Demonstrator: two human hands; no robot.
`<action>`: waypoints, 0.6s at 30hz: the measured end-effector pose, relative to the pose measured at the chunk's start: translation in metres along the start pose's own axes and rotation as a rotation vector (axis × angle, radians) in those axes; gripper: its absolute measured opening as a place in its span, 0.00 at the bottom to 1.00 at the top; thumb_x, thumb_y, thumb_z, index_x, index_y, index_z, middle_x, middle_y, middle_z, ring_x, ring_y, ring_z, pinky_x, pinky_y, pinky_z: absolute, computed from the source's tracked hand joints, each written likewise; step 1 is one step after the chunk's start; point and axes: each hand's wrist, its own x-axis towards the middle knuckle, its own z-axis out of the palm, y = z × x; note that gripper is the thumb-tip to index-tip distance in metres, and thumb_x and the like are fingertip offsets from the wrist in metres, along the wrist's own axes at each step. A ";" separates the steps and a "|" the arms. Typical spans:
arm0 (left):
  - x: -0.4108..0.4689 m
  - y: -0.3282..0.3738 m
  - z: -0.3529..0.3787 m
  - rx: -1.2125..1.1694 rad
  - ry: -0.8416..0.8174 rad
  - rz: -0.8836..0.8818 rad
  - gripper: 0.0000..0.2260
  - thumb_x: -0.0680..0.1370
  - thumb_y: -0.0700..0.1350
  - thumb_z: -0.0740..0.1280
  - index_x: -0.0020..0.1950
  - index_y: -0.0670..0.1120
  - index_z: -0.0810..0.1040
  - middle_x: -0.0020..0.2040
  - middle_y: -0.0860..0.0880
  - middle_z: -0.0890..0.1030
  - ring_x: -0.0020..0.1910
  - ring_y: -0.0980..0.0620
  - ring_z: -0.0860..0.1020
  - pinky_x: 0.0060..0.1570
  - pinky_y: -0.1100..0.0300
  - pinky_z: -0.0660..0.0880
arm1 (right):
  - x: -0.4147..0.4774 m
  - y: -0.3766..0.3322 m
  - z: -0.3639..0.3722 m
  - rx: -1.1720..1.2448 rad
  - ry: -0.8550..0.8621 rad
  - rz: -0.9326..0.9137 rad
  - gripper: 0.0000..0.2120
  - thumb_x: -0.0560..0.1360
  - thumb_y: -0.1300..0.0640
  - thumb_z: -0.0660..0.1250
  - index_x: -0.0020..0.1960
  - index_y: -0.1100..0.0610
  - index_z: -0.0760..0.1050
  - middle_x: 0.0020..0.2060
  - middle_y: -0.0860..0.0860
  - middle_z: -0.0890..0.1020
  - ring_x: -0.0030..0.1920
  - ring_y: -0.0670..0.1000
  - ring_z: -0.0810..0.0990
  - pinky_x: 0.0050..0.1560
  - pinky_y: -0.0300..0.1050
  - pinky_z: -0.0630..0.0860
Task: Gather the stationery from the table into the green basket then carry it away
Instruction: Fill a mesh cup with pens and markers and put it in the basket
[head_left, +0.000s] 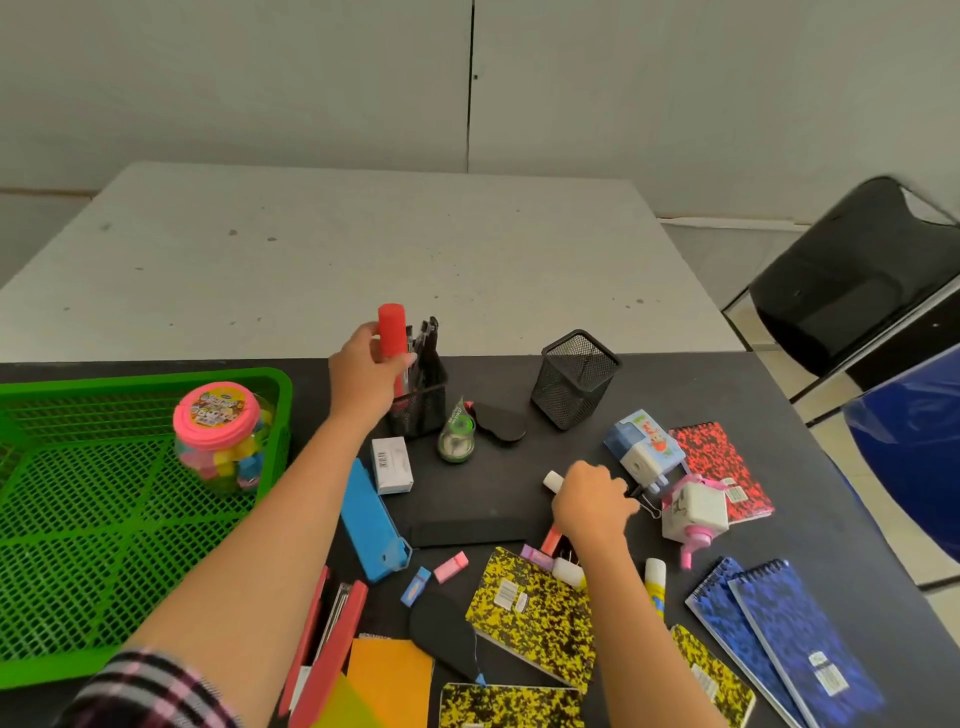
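Dark worktop (493, 499) crowded with stationery, grey wall behind; nearest, right hand (589, 501) closed over a small white-tipped stick (552, 480), lying roughly left-right, among the notebooks. Farther out, left hand (363, 374) grips a red-capped marker (391, 330), long axis upright, at the mesh pen cup (421, 405). Green basket (130, 519), holding one pink-lidded jar (218, 436), sits on the left, just beside the left arm and well apart from the right hand; judgement: left hand drops first.
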 end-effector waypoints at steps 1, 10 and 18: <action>0.001 -0.004 0.003 0.054 0.004 0.014 0.18 0.74 0.44 0.69 0.62 0.42 0.74 0.58 0.42 0.78 0.58 0.44 0.75 0.53 0.59 0.69 | 0.002 -0.001 -0.002 -0.003 -0.001 -0.007 0.17 0.76 0.59 0.63 0.65 0.59 0.69 0.63 0.59 0.72 0.66 0.62 0.67 0.64 0.61 0.65; -0.006 -0.023 0.012 -0.024 0.024 -0.095 0.25 0.73 0.38 0.70 0.67 0.43 0.65 0.65 0.40 0.68 0.62 0.43 0.71 0.60 0.55 0.68 | -0.005 -0.051 -0.029 0.677 0.233 -0.508 0.28 0.76 0.65 0.60 0.72 0.49 0.59 0.56 0.59 0.74 0.50 0.57 0.76 0.46 0.46 0.72; -0.019 -0.026 0.013 -0.174 -0.026 -0.147 0.32 0.79 0.44 0.62 0.76 0.43 0.47 0.57 0.50 0.74 0.56 0.52 0.73 0.54 0.60 0.66 | -0.014 -0.121 -0.045 0.971 0.291 -0.804 0.20 0.76 0.66 0.64 0.65 0.53 0.69 0.50 0.56 0.80 0.46 0.50 0.79 0.42 0.30 0.72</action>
